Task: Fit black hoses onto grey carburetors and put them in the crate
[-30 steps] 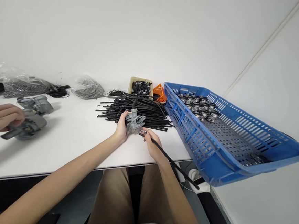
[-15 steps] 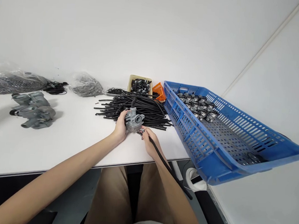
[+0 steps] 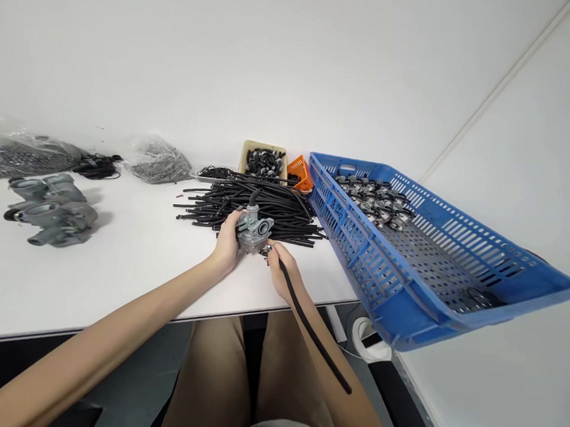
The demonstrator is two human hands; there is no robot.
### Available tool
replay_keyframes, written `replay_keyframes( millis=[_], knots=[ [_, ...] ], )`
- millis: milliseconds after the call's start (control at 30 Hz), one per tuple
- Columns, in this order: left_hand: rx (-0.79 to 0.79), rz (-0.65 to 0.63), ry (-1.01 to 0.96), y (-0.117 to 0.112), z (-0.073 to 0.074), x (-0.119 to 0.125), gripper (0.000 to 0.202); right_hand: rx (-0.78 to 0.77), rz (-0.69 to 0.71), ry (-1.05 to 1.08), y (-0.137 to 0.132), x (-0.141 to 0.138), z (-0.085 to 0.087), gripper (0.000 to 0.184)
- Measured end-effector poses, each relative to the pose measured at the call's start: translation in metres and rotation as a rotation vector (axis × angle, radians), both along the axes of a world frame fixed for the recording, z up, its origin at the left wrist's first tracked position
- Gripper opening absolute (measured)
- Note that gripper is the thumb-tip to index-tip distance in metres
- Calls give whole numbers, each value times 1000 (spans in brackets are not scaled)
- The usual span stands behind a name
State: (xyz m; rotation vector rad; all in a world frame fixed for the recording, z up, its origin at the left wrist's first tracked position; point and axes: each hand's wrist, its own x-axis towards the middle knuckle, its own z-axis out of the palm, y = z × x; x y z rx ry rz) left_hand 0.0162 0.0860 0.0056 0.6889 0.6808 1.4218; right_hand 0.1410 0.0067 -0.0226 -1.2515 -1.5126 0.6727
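Observation:
A grey metal carburetor [image 3: 254,231] with a black cap on top is gripped by my left hand [image 3: 227,243], just above the white table's front part. My right hand [image 3: 281,266] pinches the near end of a black rubber hose [image 3: 312,334], close against the carburetor's lower right side. A small shiny clip shows at the fingertips. From there the hose trails down over my right forearm, its far end loose. Whether the hose end sits on the carburetor's fitting is hidden by my fingers. Behind both hands lies a pile of black hoses [image 3: 266,202].
Several carburetors [image 3: 53,212] stand on the table [image 3: 133,261] at left. Bagged parts [image 3: 158,161] lie along the wall. A cream bin [image 3: 244,160] of small parts and an orange basket [image 3: 302,169] stand behind the hoses. A blue crate [image 3: 398,281] with carburetors fills the right.
The hose's trailing part has swung from beside my right forearm to lie across it. My right hand has turned slightly; the left still holds the carburetor. The view has shifted a little.

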Motion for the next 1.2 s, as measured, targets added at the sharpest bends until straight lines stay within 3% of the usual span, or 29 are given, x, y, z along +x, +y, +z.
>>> replay_keyframes(
  millis=[400, 467, 567, 767, 933, 1200],
  knots=[
    [-60, -72, 16, -3, 5, 1, 28, -14, -21, 116, -1, 0, 1, 27],
    [-74, -87, 22, -2, 4, 0, 30, -31, 19, 184, -3, 1, 2, 21],
    [-87, -102, 29, 1, 2, -2, 33, -46, 90, 269, -6, 3, 3, 28],
    [-73, -111, 7, 4, 2, -6, 34, -29, 153, 289, -10, 7, 7, 20],
    [-66, -132, 8, 4, 1, -6, 33, 11, 82, 342, -9, 4, 3, 28],
    [-37, -230, 50, 1, -3, -4, 39, -65, -76, 520, -4, 4, 1, 38]
  ],
)
